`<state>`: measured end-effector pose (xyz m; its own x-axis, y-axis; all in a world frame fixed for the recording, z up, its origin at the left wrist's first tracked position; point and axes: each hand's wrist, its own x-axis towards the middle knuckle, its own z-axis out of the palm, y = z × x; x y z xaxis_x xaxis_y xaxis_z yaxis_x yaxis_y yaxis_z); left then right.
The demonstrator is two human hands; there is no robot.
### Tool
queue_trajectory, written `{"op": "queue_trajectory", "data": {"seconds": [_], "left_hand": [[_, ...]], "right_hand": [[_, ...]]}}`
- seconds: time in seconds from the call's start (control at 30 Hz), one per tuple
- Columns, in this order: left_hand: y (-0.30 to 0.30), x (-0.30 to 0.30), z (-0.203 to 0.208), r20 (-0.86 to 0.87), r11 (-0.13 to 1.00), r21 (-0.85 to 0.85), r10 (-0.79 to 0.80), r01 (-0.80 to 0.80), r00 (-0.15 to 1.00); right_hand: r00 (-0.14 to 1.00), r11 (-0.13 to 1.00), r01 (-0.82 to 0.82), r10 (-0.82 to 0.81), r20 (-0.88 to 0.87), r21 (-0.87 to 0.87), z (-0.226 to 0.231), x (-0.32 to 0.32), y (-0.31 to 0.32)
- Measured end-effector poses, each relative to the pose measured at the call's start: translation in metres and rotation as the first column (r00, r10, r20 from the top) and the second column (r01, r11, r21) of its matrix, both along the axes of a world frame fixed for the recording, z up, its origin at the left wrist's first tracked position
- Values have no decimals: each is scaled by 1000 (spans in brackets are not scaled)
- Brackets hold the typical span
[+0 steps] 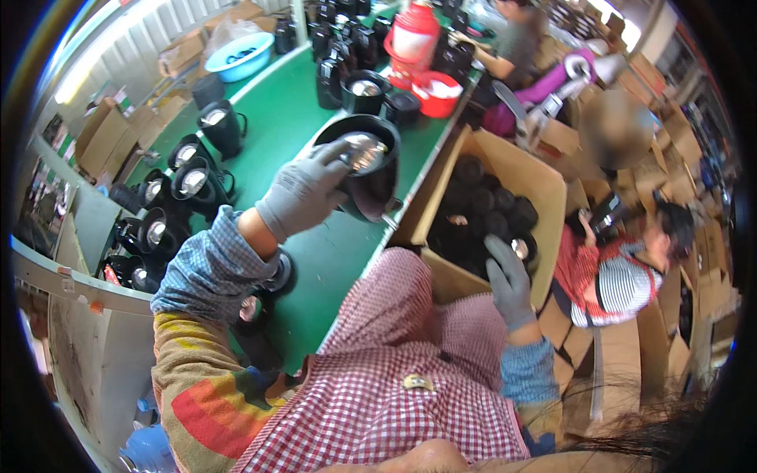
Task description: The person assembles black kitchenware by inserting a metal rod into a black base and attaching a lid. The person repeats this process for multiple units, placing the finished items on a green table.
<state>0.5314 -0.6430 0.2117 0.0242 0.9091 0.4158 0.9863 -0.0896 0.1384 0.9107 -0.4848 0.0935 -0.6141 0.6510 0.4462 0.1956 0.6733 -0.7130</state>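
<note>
My left hand (303, 193), in a grey glove, grips a black jug-shaped housing (371, 189) by its left side, above the green table. Its wide round mouth faces up, and a shiny silver piece (363, 151) shows inside, with my fingers at its edge. My right hand (511, 288), also gloved in grey, reaches over the near right side of a cardboard box (552, 189). Its fingers are stretched out over black round parts (481, 201) in the box. Beside the fingertips is a part with a shiny face (520, 249); I cannot tell whether they touch it.
Several similar black housings (222, 130) stand on the green table (284, 102) at left and far. A blue basin (240, 59), a red-and-white container (412, 43) and a red tub (436, 93) are farther off. Two people (615, 276) work at right and far, among cardboard boxes.
</note>
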Motion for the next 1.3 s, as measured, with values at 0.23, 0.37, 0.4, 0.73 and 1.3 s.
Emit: {"op": "queue_trajectory", "data": {"seconds": [0.23,0.37,0.4,0.73,1.3], "left_hand": [[1,189,-51,63,925,-151,-344,349,937],[-13,271,-74,-145,849,-358,-462,389,875],[-19,284,-86,-166,838,-353,-495,417,853],[-20,312,-132,213,687,-436,-549,581,808],[272,16,-266,-68,770,-608,193,-194,979]], "right_hand": [[998,874,-26,-5,-62,-486,24,47,-30],[992,815,-104,122,-5,-570,-31,93,-38],[975,844,-126,202,91,-522,-31,100,-40],[966,440,-157,253,-46,-884,-110,117,-45],[958,392,197,-273,91,-899,-276,-33,285]]}}
